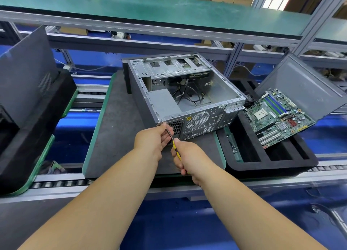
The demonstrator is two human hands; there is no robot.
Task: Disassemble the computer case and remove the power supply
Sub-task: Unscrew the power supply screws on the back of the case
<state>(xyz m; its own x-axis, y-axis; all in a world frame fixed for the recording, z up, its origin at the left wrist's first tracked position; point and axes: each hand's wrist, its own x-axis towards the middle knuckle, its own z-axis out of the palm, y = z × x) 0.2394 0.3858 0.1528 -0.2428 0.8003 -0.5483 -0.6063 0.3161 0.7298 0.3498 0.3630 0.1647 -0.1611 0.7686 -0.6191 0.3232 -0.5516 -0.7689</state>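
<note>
Both arms are stretched forward toward the case point(180, 92). The left hand point(153, 137) is curled at its near corner, pinching the screwdriver point(173, 143) shaft; the handle is gripped by the right hand point(189, 157) just behind.

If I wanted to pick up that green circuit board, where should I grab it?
Hold the motherboard by its bare side edges, coming from above on the near, lower end. It leans tilted over the black foam tray, so its edges are free, and its face is crowded with chips and slots better left untouched.

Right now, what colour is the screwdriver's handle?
Yellow with black; the screwdriver handle peeks out of the right hand, in the head view.
</note>
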